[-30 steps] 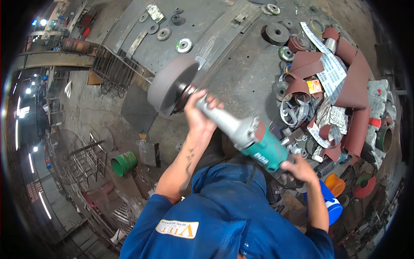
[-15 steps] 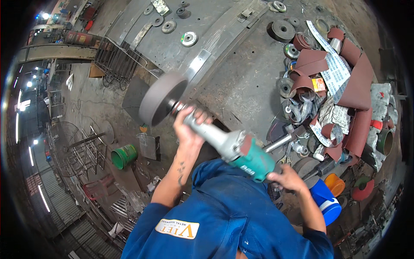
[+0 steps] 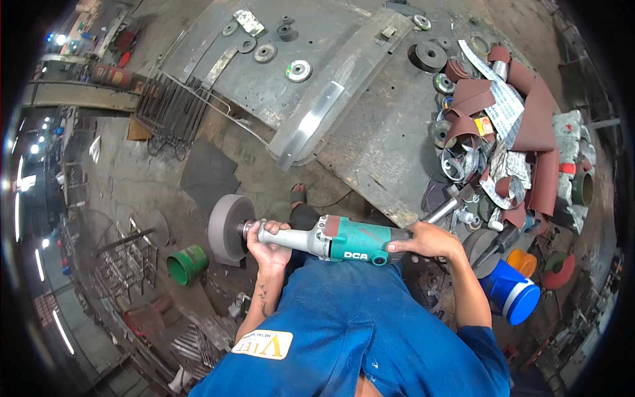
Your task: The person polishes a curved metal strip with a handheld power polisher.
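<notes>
Shows one short word in bold white capitals on the green housing of the power tool (image 3: 360,239), upright and clearly legible. Shows a white patch (image 3: 268,345) on the chest of the blue shirt (image 3: 370,304), printed with large orange letters beside smaller dark lettering, cut short by the curve of the cloth. Shows dark print repeated along the pale abrasive strip (image 3: 504,99), only partly legible. Shows unreadably small markings on the orange-yellow packet (image 3: 484,126) and the green-and-white disc (image 3: 291,71).

The blue short-sleeved shirt (image 3: 324,311) bears a white patch (image 3: 270,344).
</notes>
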Tool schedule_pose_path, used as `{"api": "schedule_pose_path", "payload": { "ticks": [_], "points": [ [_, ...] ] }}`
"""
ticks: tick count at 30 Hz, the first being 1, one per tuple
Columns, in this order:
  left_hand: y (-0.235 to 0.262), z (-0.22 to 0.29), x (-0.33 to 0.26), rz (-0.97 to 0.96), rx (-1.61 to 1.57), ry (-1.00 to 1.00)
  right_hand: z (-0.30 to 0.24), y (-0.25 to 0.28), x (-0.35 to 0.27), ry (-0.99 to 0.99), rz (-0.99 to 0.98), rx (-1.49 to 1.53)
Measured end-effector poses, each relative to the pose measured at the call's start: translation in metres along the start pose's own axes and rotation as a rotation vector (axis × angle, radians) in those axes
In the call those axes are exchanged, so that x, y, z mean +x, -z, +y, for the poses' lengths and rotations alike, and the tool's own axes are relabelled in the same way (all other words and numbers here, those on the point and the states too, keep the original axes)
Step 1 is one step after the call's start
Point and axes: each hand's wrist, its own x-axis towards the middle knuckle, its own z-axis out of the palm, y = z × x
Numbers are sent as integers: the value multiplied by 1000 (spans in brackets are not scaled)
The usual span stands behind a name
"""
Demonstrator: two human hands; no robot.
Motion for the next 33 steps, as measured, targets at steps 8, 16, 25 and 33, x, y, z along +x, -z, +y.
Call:
{"api": "schedule_pose_path", "payload": {
  "ticks": [8,16,25,33],
  "points": [
    [78,120,122,166,49,299,-135,-116,38,-292,36,129],
    [148,154,211,243,407,677,-256,-247,37,-396,120,284],
    [121,190,223,-177,894,674,-256,-325,71,-361,308,839],
    [54,294,311,-572,1513,-306,-200,-369,135,-415,474,1258]
  ]
}}
